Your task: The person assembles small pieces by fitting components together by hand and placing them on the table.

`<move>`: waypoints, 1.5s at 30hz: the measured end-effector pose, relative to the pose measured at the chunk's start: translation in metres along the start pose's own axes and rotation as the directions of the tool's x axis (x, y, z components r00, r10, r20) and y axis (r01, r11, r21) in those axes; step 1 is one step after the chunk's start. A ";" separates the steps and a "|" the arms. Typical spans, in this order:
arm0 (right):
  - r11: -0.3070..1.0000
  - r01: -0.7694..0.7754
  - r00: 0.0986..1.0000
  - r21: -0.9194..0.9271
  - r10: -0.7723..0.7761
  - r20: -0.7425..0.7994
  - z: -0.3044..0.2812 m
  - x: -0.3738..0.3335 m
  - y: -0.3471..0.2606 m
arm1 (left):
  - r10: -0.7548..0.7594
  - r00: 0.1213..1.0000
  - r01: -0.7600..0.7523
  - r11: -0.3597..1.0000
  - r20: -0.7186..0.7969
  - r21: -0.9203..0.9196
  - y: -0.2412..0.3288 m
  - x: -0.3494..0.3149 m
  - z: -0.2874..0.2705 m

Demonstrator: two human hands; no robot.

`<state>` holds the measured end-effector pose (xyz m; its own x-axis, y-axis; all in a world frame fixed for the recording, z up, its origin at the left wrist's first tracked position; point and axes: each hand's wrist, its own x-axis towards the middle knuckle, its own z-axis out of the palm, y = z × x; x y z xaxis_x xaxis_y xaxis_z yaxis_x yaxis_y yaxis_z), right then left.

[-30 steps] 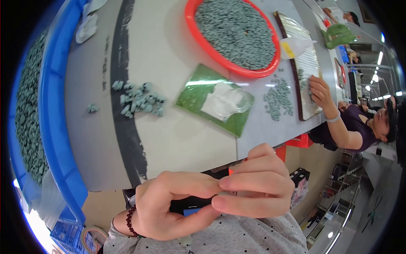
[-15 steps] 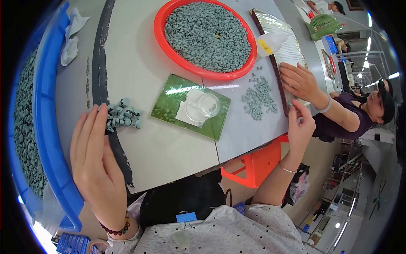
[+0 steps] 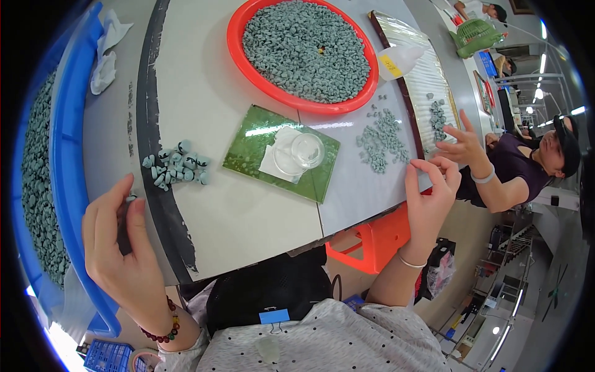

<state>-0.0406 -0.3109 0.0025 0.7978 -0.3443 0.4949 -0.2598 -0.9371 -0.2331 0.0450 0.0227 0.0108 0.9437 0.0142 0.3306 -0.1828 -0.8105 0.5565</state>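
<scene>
My left hand point(image 3: 124, 251) is at the table's left edge, thumb and forefinger pinched on a small grey-green piece point(image 3: 131, 197). Just beyond it lies a cluster of grey-green pieces with black markings point(image 3: 176, 167). At the right, my right hand point(image 3: 434, 193) is closed in a pinch beside a loose pile of smaller grey-green pieces point(image 3: 383, 139); what its fingertips hold is too small to make out. Between my hands, a green board point(image 3: 245, 152) carries white paper and a small clear round dish point(image 3: 304, 155).
A red basin point(image 3: 263, 87) full of grey-green pieces stands at the back. A clear squeeze bottle point(image 3: 406, 60) rests by a dark-edged ribbed tray point(image 3: 414, 118). A co-worker's hand point(image 3: 468, 149) is near that tray. A blue bin point(image 3: 65, 155) borders the left side; an orange stool point(image 3: 384, 242) stands below.
My left hand has drawn back from the cluster toward me and closed on a piece. The right hand has lowered slightly. The co-worker's hand has moved right, uncovering pieces on the tray.
</scene>
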 end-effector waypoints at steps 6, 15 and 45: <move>0.998 -0.047 0.999 -0.043 0.047 -0.003 0.006 -0.001 -0.003 | 0.177 0.978 -0.196 0.961 -0.111 -0.195 0.004 -0.015 -0.006; 0.811 0.082 0.990 0.580 0.000 -0.140 -0.019 -0.020 -0.055 | 0.478 0.797 0.234 0.321 0.370 -0.918 0.027 -0.035 0.006; 0.389 0.292 0.871 0.874 -0.486 -0.075 -0.004 -0.035 -0.126 | 0.473 0.857 -0.005 0.409 0.206 -0.913 0.034 -0.052 0.021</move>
<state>-0.0384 -0.1812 0.0176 0.7803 0.1508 0.6070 0.6073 -0.4148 -0.6776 -0.0045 -0.0180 -0.0031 0.7790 -0.4918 0.3889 -0.3316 0.2033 0.9213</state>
